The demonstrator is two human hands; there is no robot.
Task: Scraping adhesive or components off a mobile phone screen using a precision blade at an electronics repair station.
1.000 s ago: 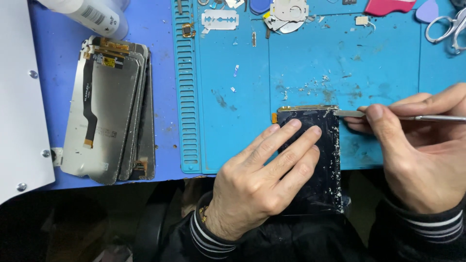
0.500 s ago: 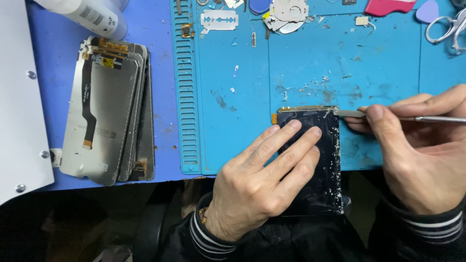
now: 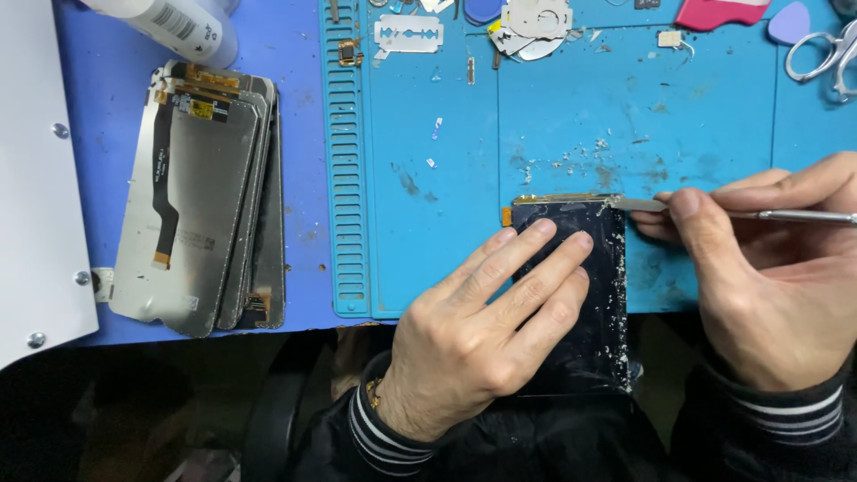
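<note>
Two hands share one job: left hand (image 3: 486, 335), fingers spread flat, pins the dark screen panel (image 3: 585, 295) to the blue mat (image 3: 428, 223); right hand (image 3: 759, 277) pinches a metal scraper (image 3: 705, 209), tip at the panel's top corner beyond the fingertips.

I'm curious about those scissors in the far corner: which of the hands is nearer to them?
The right hand: the scissors lie on the mat just beyond it. The left hand presses on the dark screen panel, farther away.

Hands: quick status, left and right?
Left hand: open, fingers flat, pressing down on the dark phone screen.
Right hand: closed on a thin metal tool, tip at the screen's top-right corner.
</note>
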